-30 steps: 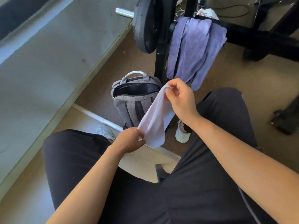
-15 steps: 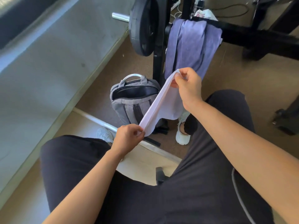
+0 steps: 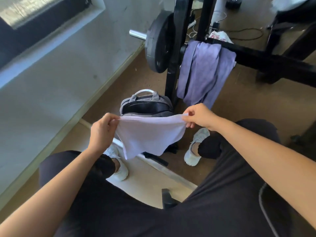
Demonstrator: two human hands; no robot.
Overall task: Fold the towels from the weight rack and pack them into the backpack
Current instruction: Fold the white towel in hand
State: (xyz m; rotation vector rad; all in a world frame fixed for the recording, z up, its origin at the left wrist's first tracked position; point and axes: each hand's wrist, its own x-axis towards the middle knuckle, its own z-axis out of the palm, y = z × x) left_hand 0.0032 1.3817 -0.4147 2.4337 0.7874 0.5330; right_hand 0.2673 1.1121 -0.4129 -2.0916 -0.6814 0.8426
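A seated person in dark trousers (image 3: 213,194) holds a white towel (image 3: 148,134) stretched between 2 hands above the knees. The left hand (image 3: 102,132) pinches 1 top corner between thumb and curled fingers; the right hand (image 3: 199,117) pinches the other the same way. The top edge is pulled nearly straight and the cloth hangs below it in a loose, uneven sag.

The step in hand appears to be the fold of this first towel: it is opened out and squared, not yet doubled. The next move likely calls for bringing the 2 corners together so the edges match, then halving again until the piece is small enough for the bag.

White sneakers (image 3: 196,147) rest on the brown floor on either side. Just past the towel, the grey backpack (image 3: 147,106) stands upright on the floor, its main compartment unzipped and gaping, its lower front hidden by the cloth. Behind it, a purple towel (image 3: 205,71) is draped over a black crossbar of the weight rack (image 3: 171,77), bunched and waiting. A weight plate (image 3: 159,43) on its bar (image 3: 136,34) hangs beside it; the rack upright stands close behind the bag and could crowd the reach. Cables (image 3: 246,34) trail across the floor beyond.
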